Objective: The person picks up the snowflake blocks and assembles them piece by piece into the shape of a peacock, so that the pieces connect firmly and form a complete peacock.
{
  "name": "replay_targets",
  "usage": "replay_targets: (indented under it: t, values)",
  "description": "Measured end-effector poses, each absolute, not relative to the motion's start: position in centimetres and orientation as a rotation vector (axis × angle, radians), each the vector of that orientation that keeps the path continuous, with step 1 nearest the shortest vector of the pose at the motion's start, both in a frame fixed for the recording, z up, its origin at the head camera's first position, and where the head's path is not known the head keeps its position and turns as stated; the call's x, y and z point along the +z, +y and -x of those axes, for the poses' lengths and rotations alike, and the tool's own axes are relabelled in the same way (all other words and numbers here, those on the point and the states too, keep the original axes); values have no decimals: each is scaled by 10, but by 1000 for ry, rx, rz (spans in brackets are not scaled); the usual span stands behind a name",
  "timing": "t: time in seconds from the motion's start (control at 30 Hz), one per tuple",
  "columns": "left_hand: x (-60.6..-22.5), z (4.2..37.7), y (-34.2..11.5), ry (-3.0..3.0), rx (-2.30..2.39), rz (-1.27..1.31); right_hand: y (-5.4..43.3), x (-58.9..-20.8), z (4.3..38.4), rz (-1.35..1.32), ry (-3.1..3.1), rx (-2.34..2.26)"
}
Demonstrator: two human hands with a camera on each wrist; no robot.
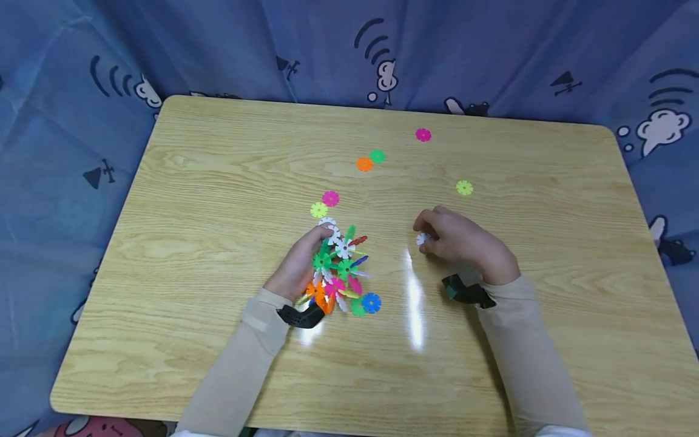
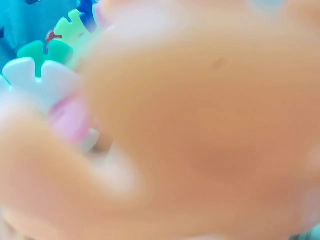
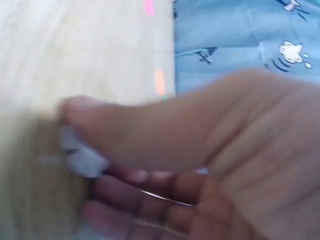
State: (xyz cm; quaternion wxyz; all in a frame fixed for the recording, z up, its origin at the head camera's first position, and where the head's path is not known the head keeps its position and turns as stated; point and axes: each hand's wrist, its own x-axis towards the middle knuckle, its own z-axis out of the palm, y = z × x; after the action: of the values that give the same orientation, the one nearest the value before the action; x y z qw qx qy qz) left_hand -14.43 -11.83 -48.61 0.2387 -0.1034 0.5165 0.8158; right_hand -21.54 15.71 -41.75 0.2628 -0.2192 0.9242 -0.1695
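1. My L hand (image 1: 292, 267) holds a multicoloured cluster of notched, flower-shaped plastic discs (image 1: 346, 267), joined together at different angles. The cluster is at the near-centre of the table; green, white, orange, pink, blue and red pcs. show in it.
2. My L thumb is bent over white discs at the cluster's far end; the other L fingers are mostly hidden, so I cannot tell exactly how they lie.
3. My R hand (image 1: 464, 244) pinches one small white notched plastic disc (image 1: 421, 239) btwn. thumb and fingers, low over the table, to the R of the cluster and apart from it. I cannot tell if this disc touches the wood.
4. Just beside the cluster, near side, are a flat blue notched disc (image 1: 372, 303) and a green one (image 1: 357, 307); I cannot tell if they are joined to it.
5. Beyond my L hand, a pink disc (image 1: 330, 198) lies next to a yellow-green disc (image 1: 319, 210).
6. All this is on a light wood-grain table (image 1: 180, 255) w/ rounded corners.
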Motion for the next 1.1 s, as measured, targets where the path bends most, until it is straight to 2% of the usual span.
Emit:
replay_targets:
  t: [0.23,0.4,0.7,0.87,1.1]
  values:
    - [-491,145,-120,1410,2225,267,140,-436,221,425,2641,-556]
    - [-490,142,-119,1459,2214,300,127,-445,220,444,2698,-668]
    - [-485,144,-114,1508,2207,294,102,-433,203,420,2567,-1274]
    - [-485,144,-116,1455,2267,191,80,-412,197,581,2535,-1355]
    - [-487,145,-117,1425,2326,124,64,-404,190,794,2618,-1077]
